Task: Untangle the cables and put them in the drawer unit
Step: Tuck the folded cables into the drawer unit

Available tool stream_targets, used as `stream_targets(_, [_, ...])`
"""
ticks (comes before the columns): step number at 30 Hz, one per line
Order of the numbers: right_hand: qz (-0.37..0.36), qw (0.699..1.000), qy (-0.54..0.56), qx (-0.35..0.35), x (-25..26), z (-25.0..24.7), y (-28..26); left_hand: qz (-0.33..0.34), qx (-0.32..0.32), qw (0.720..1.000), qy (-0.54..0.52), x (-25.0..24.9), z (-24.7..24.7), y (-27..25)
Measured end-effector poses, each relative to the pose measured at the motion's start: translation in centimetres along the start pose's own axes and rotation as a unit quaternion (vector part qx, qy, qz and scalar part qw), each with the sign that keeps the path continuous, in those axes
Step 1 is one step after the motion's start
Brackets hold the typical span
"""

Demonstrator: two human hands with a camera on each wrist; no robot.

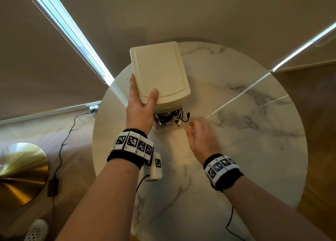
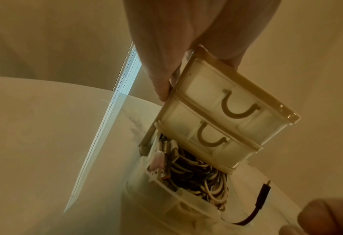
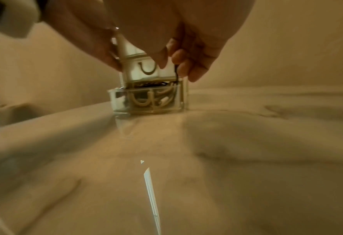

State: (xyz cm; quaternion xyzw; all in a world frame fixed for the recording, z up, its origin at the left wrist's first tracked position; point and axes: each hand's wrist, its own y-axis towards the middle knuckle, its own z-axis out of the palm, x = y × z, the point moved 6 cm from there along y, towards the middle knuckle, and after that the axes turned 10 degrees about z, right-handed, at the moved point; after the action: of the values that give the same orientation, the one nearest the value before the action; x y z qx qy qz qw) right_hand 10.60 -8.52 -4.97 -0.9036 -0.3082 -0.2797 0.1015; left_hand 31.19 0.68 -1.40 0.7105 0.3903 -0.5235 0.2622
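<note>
A cream drawer unit (image 1: 160, 71) stands on the round marble table (image 1: 245, 140). My left hand (image 1: 142, 95) grips its near left top corner, thumb on the lid, fingers down the side. Two upper drawers (image 2: 223, 108) are closed. The clear bottom drawer (image 3: 146, 101) is pulled out and filled with a tangle of white and black cables (image 1: 170, 117). One black cable (image 2: 264, 192) sticks up over the drawer's right edge with its plug free. My right hand (image 1: 194, 128), blurred, hovers just beside that plug with fingers loosely curled and holds nothing.
On the floor to the left are a brass lamp base (image 1: 20, 170), a black power lead with its adapter (image 1: 53, 186) running to a wall socket (image 1: 93, 107), and a white perforated object (image 1: 36, 230). Bare marble lies right of and in front of the unit.
</note>
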Motion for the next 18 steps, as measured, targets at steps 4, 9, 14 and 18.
stream_targets(4, [0.048, 0.998, 0.031, 0.007, -1.6, -0.1, 1.7, 0.004, 0.001, 1.0, -0.006, -0.2, 0.1, -0.1])
stream_targets(9, [-0.071, 0.992, -0.062, 0.086, 1.3, 2.3, 2.7, -0.003, 0.005, 1.0, -0.01, -0.5, 0.0, -0.3])
stream_targets(14, [-0.027, 0.978, -0.102, 0.179, 2.2, 3.1, 5.2, -0.007, 0.003, 1.0, -0.024, -0.4, 0.0, -0.4])
stream_targets(18, [-0.041, 0.977, -0.055, 0.201, 1.8, 2.3, 3.9, -0.007, -0.001, 0.999, -0.032, -0.2, 0.1, -0.3])
